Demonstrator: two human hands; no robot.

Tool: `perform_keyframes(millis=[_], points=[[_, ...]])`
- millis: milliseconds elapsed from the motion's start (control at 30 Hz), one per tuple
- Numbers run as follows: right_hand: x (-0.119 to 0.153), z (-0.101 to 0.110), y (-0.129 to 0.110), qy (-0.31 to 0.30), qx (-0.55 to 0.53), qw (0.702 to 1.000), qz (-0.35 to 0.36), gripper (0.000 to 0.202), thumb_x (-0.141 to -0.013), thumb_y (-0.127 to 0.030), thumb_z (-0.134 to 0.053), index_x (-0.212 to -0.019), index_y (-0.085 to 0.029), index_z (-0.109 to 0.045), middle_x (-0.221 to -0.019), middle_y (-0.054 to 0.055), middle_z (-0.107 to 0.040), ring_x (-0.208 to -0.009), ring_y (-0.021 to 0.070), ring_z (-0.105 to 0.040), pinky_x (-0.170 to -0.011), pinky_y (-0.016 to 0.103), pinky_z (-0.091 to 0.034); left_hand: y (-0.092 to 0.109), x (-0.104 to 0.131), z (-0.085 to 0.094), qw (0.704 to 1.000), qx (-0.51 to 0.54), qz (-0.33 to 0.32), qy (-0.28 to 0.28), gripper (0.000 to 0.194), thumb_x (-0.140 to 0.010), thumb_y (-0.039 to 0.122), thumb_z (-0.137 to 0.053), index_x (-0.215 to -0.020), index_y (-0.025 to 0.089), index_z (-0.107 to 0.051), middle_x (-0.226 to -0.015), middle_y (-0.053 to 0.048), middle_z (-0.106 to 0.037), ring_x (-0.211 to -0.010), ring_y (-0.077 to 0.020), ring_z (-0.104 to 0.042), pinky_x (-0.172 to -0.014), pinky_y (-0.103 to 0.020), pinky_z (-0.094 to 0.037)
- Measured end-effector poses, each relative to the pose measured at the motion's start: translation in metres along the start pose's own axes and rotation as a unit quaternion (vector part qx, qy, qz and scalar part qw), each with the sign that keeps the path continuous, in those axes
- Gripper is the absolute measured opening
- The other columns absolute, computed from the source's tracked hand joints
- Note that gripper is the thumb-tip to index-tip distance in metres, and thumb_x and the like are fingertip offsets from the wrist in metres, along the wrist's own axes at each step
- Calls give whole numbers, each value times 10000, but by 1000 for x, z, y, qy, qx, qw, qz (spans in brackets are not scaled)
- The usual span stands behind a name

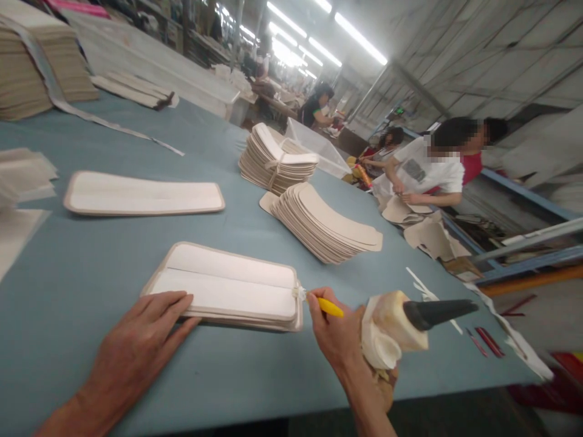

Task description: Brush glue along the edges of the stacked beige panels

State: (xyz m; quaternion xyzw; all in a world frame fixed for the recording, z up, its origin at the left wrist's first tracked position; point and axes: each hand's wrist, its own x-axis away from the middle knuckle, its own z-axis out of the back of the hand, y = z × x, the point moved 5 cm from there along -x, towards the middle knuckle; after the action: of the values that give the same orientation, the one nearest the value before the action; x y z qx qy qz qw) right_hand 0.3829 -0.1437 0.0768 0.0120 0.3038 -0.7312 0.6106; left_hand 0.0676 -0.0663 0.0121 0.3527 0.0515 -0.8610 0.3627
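Observation:
A small stack of white-faced panels with beige edges (232, 279) lies near the table's front. My left hand (146, 340) rests on its near left corner, fingers flat and slightly apart, holding nothing. My right hand (334, 331) is closed around a yellow-handled brush (330, 307), whose whitish tip touches the right end of the stack. Just right of that hand stands a glue-smeared container (387, 321) with a dark cone-shaped piece (439, 312) pointing right. Behind the stack, another white panel (146, 195) lies flat at the left.
Fanned beige panels (328, 224) and a tied bundle (277, 161) sit mid-table. A tall stack (40, 67) and loose sheets (22, 176) are at left. Red tools (489, 341) and white strips (423, 285) lie right. A person (423, 170) works beyond the table's right edge.

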Motion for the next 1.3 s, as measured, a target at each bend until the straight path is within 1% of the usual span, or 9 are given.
perform_keyframes(millis=[100, 200, 400, 567, 767, 900, 1000, 1167, 1300], points=[[1, -19, -34, 0, 95, 990, 107, 378, -1105, -379, -399, -859, -213, -633, -646, -4, -665, -566, 151, -636, -589, 270, -334, 0, -1, 0, 1000, 1, 8, 4, 346, -1051, 373, -448, -1170, 158, -692, -1105, -118, -723, -1019, -294, -674, -966, -445, -528], [-2, -43, -64, -8, 127, 981, 148, 429, -1127, -354, -327, -829, -216, -603, -615, -7, -647, -531, 145, -623, -581, 277, -308, 3, -2, 2, 1000, -5, 12, 10, 348, -1054, 374, -453, -1160, 141, -690, -1092, -117, -723, -1005, -275, -673, -946, -421, -537], [-19, -81, -114, -46, 70, 985, 150, 422, -1124, -385, -307, -851, -219, -582, -584, -17, -630, -489, 141, -584, -552, 273, -269, 6, -3, 6, 999, -12, 32, 12, 277, -1048, 317, -491, -1152, 128, -665, -1076, -99, -723, -1012, -242, -653, -907, -373, -549], [-36, -113, -153, -112, -55, 986, 107, 378, -1094, -427, -341, -855, -233, -561, -595, -27, -594, -521, 155, -571, -554, 268, -283, 7, -3, 4, 998, 20, 63, -11, 176, -1009, 275, -579, -1108, 152, -658, -1026, -69, -715, -954, -238, -652, -851, -380, -578], [-49, -145, -184, -172, -209, 961, 45, 343, -1037, -498, -417, -835, -248, -536, -574, -51, -507, -519, 146, -494, -543, 256, -331, 4, 1, -1, 994, 59, 93, -13, 119, -992, 273, -617, -1025, 187, -692, -983, -59, -711, -911, -227, -655, -810, -382, -604], [-52, -158, -191, -207, -292, 932, 50, 341, -1027, -515, -484, -869, -235, -598, -630, -51, -540, -579, 132, -515, -567, 242, -368, 4, 3, -2, 994, 54, 94, -13, 158, -1011, 278, -574, -1013, 189, -705, -937, -65, -707, -884, -231, -656, -796, -387, -605], [-52, -155, -184, -250, -322, 912, 43, 301, -1016, -487, -529, -903, -228, -634, -647, -58, -530, -583, 125, -492, -560, 238, -378, 5, 3, -3, 993, 53, 99, -19, 111, -991, 256, -608, -1012, 191, -695, -955, -64, -711, -904, -239, -658, -816, -403, -609], [-46, -130, -170, -342, -315, 880, 99, 224, -1015, -399, -563, -998, -224, -702, -893, -6, -702, -805, 145, -628, -751, 240, -480, 5, 3, -4, 992, 47, 110, -27, 92, -940, 200, -679, -1031, 188, -676, -1023, -62, -723, -963, -246, -666, -859, -405, -608], [-45, -110, -150, -353, -274, 888, 105, 175, -1019, -329, -576, -1054, -232, -718, -1041, 11, -744, -944, 160, -668, -875, 259, -490, 5, 2, -3, 993, 38, 105, -40, 171, -907, 180, -717, -1069, 179, -665, -1043, -61, -728, -963, -250, -668, -865, -408, -604]])
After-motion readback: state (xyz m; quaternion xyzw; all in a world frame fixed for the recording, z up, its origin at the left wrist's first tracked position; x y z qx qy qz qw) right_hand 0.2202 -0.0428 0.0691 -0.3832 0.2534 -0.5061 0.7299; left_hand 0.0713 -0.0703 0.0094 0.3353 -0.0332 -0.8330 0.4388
